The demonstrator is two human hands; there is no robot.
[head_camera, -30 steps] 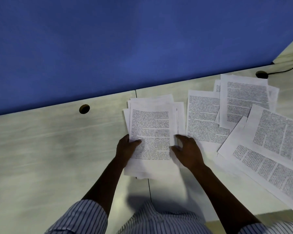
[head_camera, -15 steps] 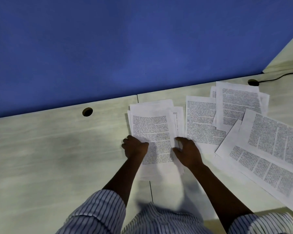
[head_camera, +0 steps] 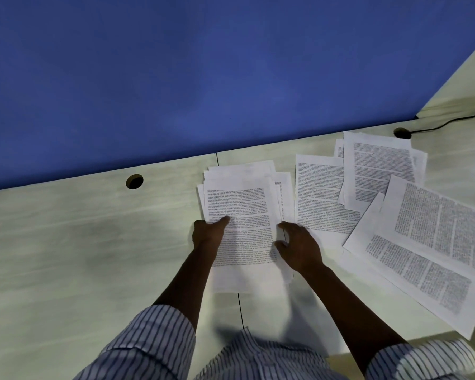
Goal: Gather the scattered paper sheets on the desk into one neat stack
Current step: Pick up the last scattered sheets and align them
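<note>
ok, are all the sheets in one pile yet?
No: loose sheets lie spread on the desk to the right of the pile.

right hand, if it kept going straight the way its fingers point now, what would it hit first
The right edge of the paper stack. The right hand points up and left, its fingertips at or just short of that edge; contact is hard to judge here.

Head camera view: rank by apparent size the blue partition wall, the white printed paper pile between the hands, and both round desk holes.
1. blue partition wall
2. white printed paper pile
3. left round desk hole and right round desk hole: alike, unranked
</note>
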